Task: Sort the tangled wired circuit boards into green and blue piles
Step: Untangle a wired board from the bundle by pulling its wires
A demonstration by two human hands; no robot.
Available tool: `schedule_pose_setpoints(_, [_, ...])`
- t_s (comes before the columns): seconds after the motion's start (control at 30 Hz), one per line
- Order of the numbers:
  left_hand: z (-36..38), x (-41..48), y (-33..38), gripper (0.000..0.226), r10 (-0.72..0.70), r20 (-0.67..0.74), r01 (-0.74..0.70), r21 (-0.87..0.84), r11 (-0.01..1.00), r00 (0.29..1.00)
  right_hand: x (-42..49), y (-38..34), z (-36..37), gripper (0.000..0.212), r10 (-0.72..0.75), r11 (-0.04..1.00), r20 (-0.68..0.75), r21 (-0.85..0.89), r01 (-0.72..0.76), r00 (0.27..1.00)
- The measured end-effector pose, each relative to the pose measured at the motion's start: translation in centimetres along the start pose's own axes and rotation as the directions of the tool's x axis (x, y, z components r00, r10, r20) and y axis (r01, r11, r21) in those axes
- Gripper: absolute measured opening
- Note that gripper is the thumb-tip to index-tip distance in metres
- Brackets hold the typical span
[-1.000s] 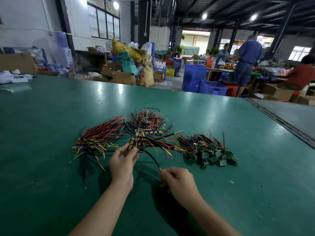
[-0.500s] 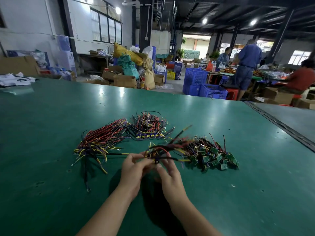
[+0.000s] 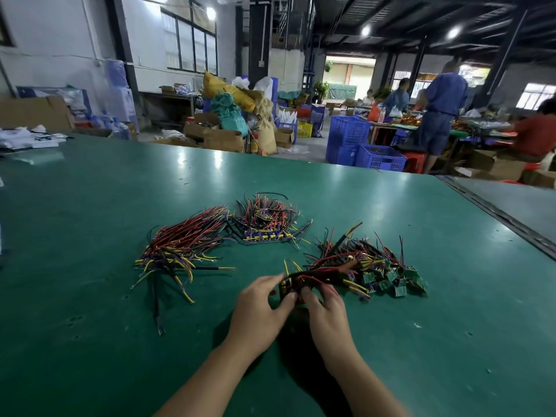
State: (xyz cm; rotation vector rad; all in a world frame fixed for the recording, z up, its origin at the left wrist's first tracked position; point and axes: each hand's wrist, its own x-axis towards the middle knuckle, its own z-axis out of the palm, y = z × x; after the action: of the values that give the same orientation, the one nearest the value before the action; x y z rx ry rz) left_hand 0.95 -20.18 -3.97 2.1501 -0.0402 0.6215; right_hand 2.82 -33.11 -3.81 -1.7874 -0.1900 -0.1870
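Green matting covers the table (image 3: pixel 90 311) where everything lies. Farthest left, a loose wire bundle (image 3: pixel 180 245) fans out in red, black and yellow leads. There are blue and yellow bits at its near end, but I cannot tell whether those are boards. Just right of it and farther back sits the blue-board pile (image 3: pixel 264 233), with small blue boards along its near edge and wires bristling up behind.

Closer in, the left hand (image 3: pixel 258 308) has finger and thumb curled around a small cluster (image 3: pixel 301 282) of wired boards, held just above the table. The right hand (image 3: pixel 328 311) meets it from the other side, its fingertips pinching the same cluster. Fingers and dark wire hide the boards, so their colour is unclear. The cluster's leads trail rightward and overlap the green-board pile (image 3: pixel 391 275), whose green squares spill out at its far right edge.

These pieces look very light. The boards are probably stiff little plates, and the wires thin, floppy and a bit springy, so they are likely to hook on their neighbours. The joint where a lead meets a board is probably the weak spot, and a hard tug on a wire could tear it. The safer hold is on the edges of one board, with the other hand pinning the rest of the cluster. That way the leads can be eased out along their length, not yanked sideways.
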Motion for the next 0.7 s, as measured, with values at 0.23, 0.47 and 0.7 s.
schedule_pose_setpoints(0.23, [0.35, -0.14, -0.19, 0.026, 0.030, -0.032, -0.028, 0.037, 0.999, 0.999, 0.04, 0.84, 0.01, 0.007, -0.002, 1.000, -0.027, -0.015, 0.002, 1.000])
schedule_pose_setpoints(0.47, [0.51, -0.15, 0.17, 0.022, -0.035, -0.037, 0.036, 0.037, 0.999, 0.999, -0.06, 0.60, 0.15, 0.011, 0.015, 1.000, -0.023, -0.021, -0.016, 1.000])
schedule_pose_setpoints(0.7, [0.94, 0.02, 0.63, 0.014, -0.268, -0.111, 0.246, -0.179, 0.953, 0.957, 0.11, 0.48, 0.45, 0.015, 0.124, 0.992, -0.086, 0.044, -0.121, 0.988])
